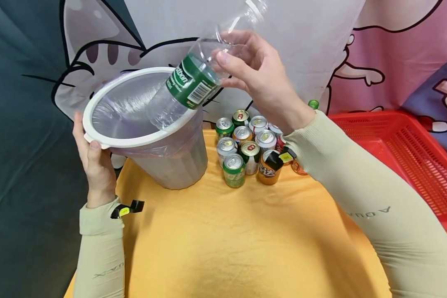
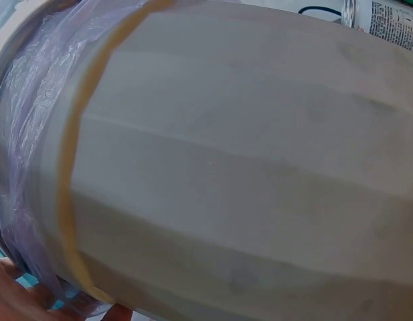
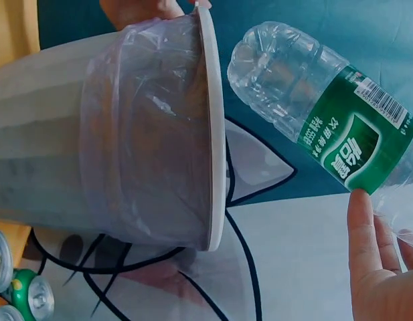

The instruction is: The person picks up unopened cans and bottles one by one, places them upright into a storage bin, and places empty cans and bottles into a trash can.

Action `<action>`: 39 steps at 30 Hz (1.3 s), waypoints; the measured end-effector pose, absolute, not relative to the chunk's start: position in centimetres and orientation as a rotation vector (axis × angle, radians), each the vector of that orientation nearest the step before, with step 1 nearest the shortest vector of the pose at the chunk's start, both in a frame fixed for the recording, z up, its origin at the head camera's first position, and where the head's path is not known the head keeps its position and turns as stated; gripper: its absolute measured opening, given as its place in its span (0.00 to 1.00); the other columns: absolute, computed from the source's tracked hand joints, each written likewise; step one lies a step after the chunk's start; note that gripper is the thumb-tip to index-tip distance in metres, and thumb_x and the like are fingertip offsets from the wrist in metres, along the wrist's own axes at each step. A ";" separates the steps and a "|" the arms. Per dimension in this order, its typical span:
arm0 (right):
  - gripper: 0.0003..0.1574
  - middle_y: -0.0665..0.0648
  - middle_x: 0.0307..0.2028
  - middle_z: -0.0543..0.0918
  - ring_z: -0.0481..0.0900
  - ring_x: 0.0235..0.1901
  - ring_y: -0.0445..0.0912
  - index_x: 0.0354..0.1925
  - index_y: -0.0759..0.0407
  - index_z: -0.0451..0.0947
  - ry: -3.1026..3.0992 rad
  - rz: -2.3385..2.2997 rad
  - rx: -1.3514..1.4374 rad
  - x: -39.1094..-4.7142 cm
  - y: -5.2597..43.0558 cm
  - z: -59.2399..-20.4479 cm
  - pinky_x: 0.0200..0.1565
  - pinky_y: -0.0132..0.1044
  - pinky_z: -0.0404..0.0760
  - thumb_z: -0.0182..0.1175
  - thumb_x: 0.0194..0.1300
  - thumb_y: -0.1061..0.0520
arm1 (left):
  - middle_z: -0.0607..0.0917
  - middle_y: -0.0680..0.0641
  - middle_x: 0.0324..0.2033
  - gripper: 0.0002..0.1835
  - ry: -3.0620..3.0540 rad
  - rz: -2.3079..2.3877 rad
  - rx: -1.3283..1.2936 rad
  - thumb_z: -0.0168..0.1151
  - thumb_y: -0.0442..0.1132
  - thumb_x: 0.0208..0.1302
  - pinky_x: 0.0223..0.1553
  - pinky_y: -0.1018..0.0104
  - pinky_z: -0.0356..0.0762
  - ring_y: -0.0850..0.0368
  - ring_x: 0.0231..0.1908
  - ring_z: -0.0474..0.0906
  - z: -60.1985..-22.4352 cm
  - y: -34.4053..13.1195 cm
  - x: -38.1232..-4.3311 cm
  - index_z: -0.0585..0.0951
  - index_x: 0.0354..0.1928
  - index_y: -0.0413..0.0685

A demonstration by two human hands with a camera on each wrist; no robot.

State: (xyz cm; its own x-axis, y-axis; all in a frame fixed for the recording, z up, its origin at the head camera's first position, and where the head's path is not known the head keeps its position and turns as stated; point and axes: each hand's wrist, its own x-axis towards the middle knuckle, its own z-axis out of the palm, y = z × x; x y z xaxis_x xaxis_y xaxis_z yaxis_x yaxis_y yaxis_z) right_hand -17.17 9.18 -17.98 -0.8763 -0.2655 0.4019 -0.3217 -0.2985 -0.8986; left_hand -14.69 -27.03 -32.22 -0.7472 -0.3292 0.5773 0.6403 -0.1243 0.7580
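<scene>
A clear plastic bottle (image 1: 191, 80) with a green label is tilted, its base low over the near right side of the bin's opening. My right hand (image 1: 255, 68) grips its upper part, with the neck pointing up and right. The grey trash bin (image 1: 171, 165) has a white rim (image 1: 145, 142) and a purplish plastic liner (image 1: 115, 109). It leans on the yellow-covered table. My left hand (image 1: 94, 165) holds the rim at its left side, thumb on the near face. In the right wrist view the bottle (image 3: 357, 134) stands apart from the rim.
Several drink cans (image 1: 242, 145) stand grouped right of the bin. A red plastic basket (image 1: 406, 145) lies at the right, with a green bottle top (image 1: 313, 104) near it. A yellow cloth (image 1: 216, 240) covers the table. Cartoon-printed curtains (image 1: 305, 33) hang behind.
</scene>
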 end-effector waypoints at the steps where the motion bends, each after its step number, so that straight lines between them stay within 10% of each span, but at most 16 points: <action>1: 0.25 0.60 0.54 0.81 0.82 0.57 0.56 0.63 0.56 0.73 -1.839 2.372 0.774 -17.3 8.9 -17.9 0.55 0.44 0.83 0.61 0.69 0.61 | 0.61 0.45 0.77 0.51 -1.501 -1.931 -0.355 0.68 0.50 0.54 0.78 0.46 0.46 0.47 0.76 0.52 -32.2 -27.0 -14.7 0.58 0.80 0.47; 33: 0.41 0.59 0.54 0.79 0.82 0.53 0.44 0.66 0.56 0.67 -2.283 1.809 0.933 -19.4 1.4 -22.2 0.57 0.31 0.81 0.75 0.61 0.53 | 0.61 0.45 0.77 0.53 -1.545 -1.881 -0.376 0.68 0.54 0.56 0.79 0.45 0.47 0.46 0.74 0.55 -32.5 -27.2 -15.0 0.56 0.81 0.47; 39: 0.60 0.53 0.67 0.75 0.75 0.65 0.38 0.76 0.48 0.58 -2.403 1.689 0.969 -18.9 0.5 -22.4 0.66 0.27 0.71 0.80 0.54 0.46 | 0.61 0.45 0.77 0.53 -1.547 -1.869 -0.386 0.67 0.53 0.56 0.79 0.46 0.48 0.46 0.74 0.55 -32.5 -27.4 -14.9 0.55 0.81 0.46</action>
State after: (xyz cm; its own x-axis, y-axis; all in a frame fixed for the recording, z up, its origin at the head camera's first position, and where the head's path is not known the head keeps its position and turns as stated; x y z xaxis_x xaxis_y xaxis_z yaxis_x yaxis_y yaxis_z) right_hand -18.86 0.54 -22.38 -0.8026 -0.4600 0.3798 -0.5131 0.2074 -0.8329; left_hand -14.86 -27.36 -32.51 -0.7305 -0.3056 0.6108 0.6571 -0.0710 0.7504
